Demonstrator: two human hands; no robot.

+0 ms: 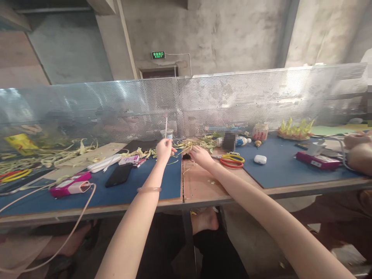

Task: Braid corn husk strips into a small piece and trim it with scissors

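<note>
My left hand (164, 149) is closed around pale green leaf strips (186, 146), lifted a little off the table. My right hand (200, 155) rests low over the seam between the blue mat (162, 182) and the bare wooden strip (200, 186), its fingers pinching the same bundle of strips. More strips lie in a heap (200, 142) just beyond both hands. A bangle (148, 189) circles my left forearm.
A black phone (119, 174), pink power banks (70, 186) with a cable, scissors (231, 160), a white earbud case (260, 159), bottles (238, 141) and folded leaf figures (295, 130) lie about. A perforated metal screen (261, 97) bounds the table. Another person's hands (359, 149) work at right.
</note>
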